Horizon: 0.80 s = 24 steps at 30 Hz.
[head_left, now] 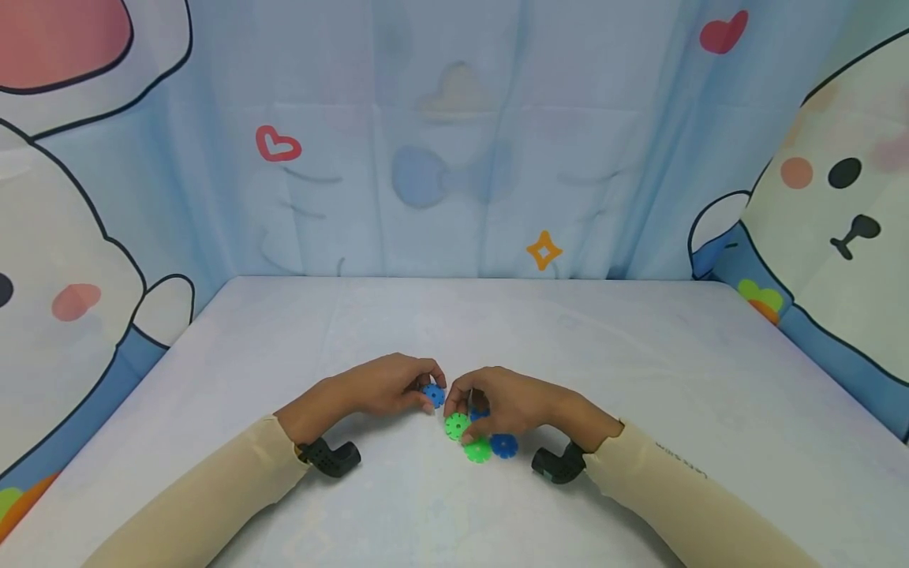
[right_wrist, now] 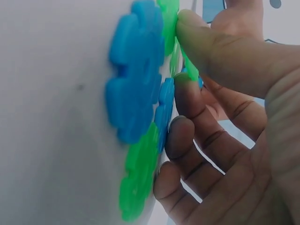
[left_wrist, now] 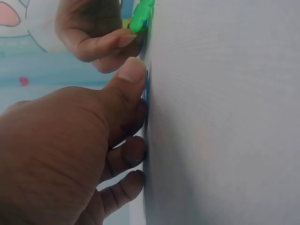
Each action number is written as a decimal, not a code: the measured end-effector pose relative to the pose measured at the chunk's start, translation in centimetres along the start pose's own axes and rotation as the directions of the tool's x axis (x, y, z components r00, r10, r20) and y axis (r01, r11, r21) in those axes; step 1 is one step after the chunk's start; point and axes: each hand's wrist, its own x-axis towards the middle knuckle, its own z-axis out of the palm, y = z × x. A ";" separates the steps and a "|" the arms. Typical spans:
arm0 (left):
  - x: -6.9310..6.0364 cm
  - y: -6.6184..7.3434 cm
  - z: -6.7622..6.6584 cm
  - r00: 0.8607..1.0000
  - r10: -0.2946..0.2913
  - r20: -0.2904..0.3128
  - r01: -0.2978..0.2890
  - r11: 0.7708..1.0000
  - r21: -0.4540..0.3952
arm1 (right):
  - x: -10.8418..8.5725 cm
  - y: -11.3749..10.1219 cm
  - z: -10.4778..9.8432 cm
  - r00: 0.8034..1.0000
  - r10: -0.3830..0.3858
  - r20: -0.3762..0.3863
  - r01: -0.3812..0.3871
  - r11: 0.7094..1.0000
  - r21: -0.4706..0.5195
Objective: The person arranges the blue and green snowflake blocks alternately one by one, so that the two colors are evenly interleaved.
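My left hand (head_left: 394,385) pinches a blue notched snowflake building disc (head_left: 434,395) between thumb and forefinger, low over the white table. Only a thin blue edge of that disc (left_wrist: 147,86) shows in the left wrist view. Close beside it, my right hand (head_left: 513,401) holds a green notched disc (head_left: 458,427) by its edge; this disc (left_wrist: 141,16) looks tilted in the left wrist view. Under and around the right hand lie another green disc (head_left: 478,450), a blue disc (head_left: 504,446) and a further blue disc (head_left: 480,414), partly hidden by the fingers.
The white tabletop (head_left: 284,339) spreads around both hands. A blue printed curtain (head_left: 454,173) hangs behind its far edge, with cartoon animals at both sides. A black wrist device (head_left: 332,457) is on the left wrist, another black device (head_left: 561,464) on the right.
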 end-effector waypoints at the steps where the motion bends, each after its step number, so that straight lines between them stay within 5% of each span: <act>1: 0.1 0.0 0.0 1.000 -0.004 0.002 0.004 1.000 -0.001 | 0.0 0.0 -0.1 1.000 -0.003 0.005 0.003 1.000 0.009; 16: 0.1 -0.2 -0.6 1.000 0.011 -0.022 -0.011 1.000 0.017 | 0.1 0.7 -0.1 1.000 -0.022 0.002 0.022 1.000 -0.003; 24: -0.4 -0.2 -1.2 0.999 0.031 0.013 -0.031 0.999 -0.026 | 0.1 0.8 -0.3 0.998 -0.058 -0.032 0.057 0.998 -0.037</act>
